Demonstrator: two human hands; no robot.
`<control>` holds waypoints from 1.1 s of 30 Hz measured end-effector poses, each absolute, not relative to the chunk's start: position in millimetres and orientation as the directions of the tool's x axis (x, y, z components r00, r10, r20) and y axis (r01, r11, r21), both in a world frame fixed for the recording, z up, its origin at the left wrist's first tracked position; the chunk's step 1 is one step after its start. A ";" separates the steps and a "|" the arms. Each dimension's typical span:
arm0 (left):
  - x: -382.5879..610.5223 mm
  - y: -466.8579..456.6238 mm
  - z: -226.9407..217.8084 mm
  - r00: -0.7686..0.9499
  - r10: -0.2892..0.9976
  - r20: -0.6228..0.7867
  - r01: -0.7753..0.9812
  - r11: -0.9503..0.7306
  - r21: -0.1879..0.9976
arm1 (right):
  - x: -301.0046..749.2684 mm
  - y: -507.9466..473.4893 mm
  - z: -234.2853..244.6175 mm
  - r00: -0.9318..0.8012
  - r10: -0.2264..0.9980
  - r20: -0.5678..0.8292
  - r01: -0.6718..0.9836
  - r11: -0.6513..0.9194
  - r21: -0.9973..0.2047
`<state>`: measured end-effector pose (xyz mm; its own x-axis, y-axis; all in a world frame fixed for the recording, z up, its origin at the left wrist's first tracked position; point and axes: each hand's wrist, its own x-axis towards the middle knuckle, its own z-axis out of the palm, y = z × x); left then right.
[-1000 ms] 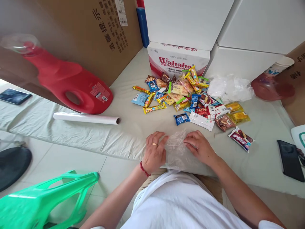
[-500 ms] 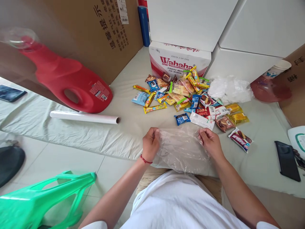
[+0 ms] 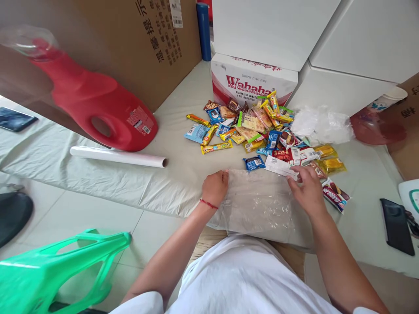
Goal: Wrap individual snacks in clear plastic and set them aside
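Note:
A clear plastic bag (image 3: 258, 203) lies spread flat on the cloth-covered surface in front of me. My left hand (image 3: 215, 188) pinches its far left corner, fingers closed. My right hand (image 3: 306, 188) grips the bag's far right corner, close to a white snack packet (image 3: 278, 165). Just beyond the bag lies a pile of wrapped snacks (image 3: 255, 128) in many colours.
A red detergent jug (image 3: 94, 107) and a white tube (image 3: 118, 157) lie at the left. A Wahaha carton (image 3: 253, 83), white boxes and crumpled plastic (image 3: 322, 126) stand behind the snacks. A black phone (image 3: 396, 226) lies at the right. A green stool (image 3: 55, 270) sits at the lower left.
The crumpled bag has been pulled open and spread flat. Both hands moved apart and away from me, holding its far corners.

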<state>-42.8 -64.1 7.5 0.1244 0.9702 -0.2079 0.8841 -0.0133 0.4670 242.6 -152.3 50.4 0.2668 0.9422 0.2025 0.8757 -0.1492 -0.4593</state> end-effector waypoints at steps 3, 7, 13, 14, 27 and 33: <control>-42.8 -67.1 7.8 0.135 0.966 -0.221 0.892 -0.021 0.452 | 210.3 -162.9 70.7 -0.124 0.989 0.085 0.841 0.150 -0.521; -42.8 -73.1 9.3 0.135 0.965 -0.226 0.897 -0.022 0.442 | 163.6 -151.8 62.8 -0.341 0.901 -0.268 0.858 0.182 -0.480; -46.3 -80.6 10.0 0.122 0.971 -0.205 0.883 -0.012 0.469 | 141.1 -94.9 40.2 -0.044 0.971 -0.236 0.900 -0.063 -0.430; -47.4 -80.7 9.8 0.119 0.972 -0.204 0.879 -0.008 0.477 | 141.6 -90.5 40.5 0.000 0.981 -0.194 0.871 -0.095 -0.481; -55.4 -71.1 3.8 0.113 0.975 -0.193 0.790 0.029 0.612 | 130.0 -124.7 49.7 -0.236 0.928 -0.289 0.954 0.166 -0.249; -58.4 -70.7 -0.1 0.112 0.978 -0.174 0.752 0.030 0.658 | 139.9 -77.6 37.0 -0.063 0.960 -0.271 0.660 -0.164 -0.733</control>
<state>-58.4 -70.7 -0.1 0.1122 0.9784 -0.1736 0.7525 0.0304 0.6579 139.9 -77.6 37.0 -0.0630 0.9605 -0.2711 0.6601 -0.1636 -0.7331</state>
